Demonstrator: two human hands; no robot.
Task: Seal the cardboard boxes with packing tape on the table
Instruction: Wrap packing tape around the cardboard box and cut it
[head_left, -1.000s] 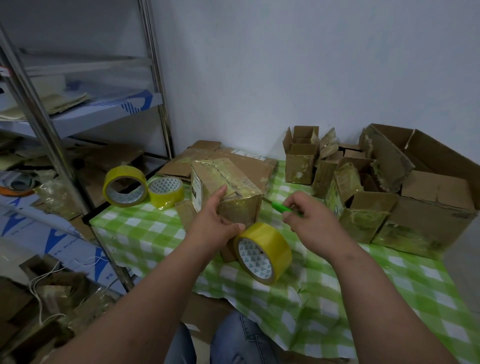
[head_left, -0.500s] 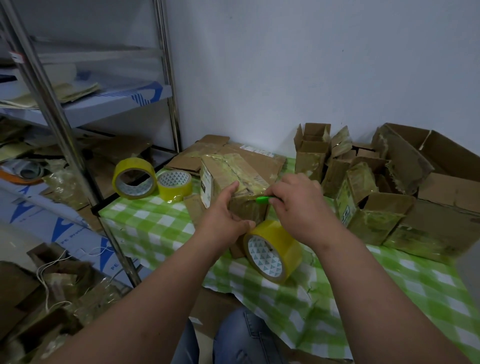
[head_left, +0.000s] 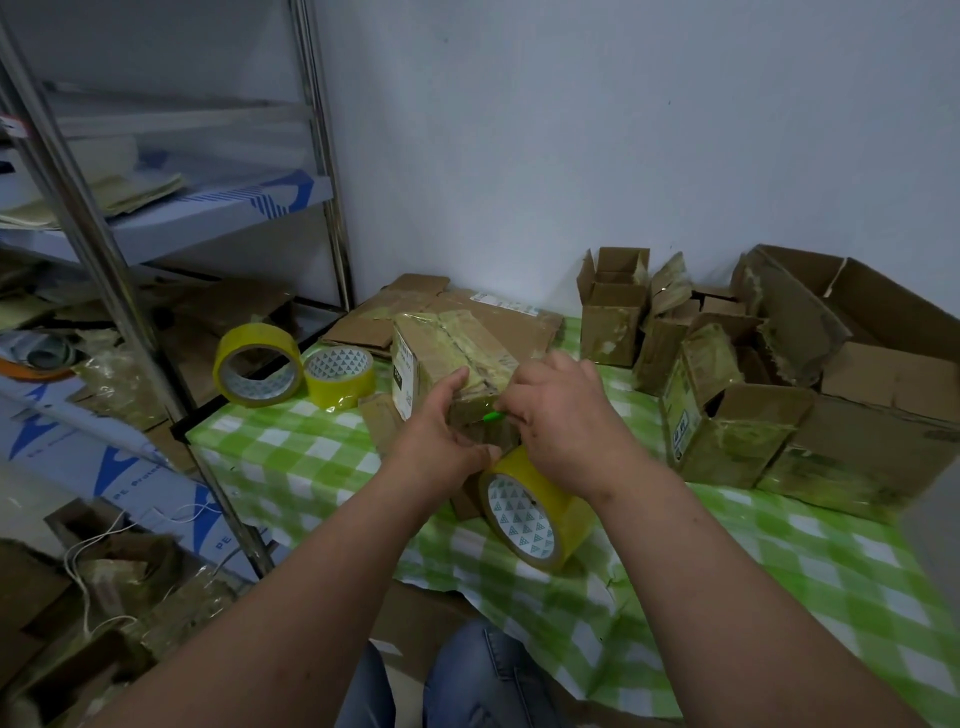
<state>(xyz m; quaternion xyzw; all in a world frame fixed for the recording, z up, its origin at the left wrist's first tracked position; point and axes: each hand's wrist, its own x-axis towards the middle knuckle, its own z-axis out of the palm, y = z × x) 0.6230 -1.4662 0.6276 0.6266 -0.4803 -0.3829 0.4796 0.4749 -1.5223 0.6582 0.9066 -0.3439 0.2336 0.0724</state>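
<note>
Bare forearms, no sleeves reaching the wrists. Left hand (head_left: 435, 440) and right hand (head_left: 567, 422) ungloved, without rings, watch or bracelet in sight. Blue denim jeans (head_left: 467, 680) over both knees, faintly creased.

At frame centre a box (head_left: 452, 353) stands on the table (head_left: 291, 457), one tape roll (head_left: 530, 506) below it, two rolls (head_left: 258, 364) left, open boxes (head_left: 727, 415) right.
</note>
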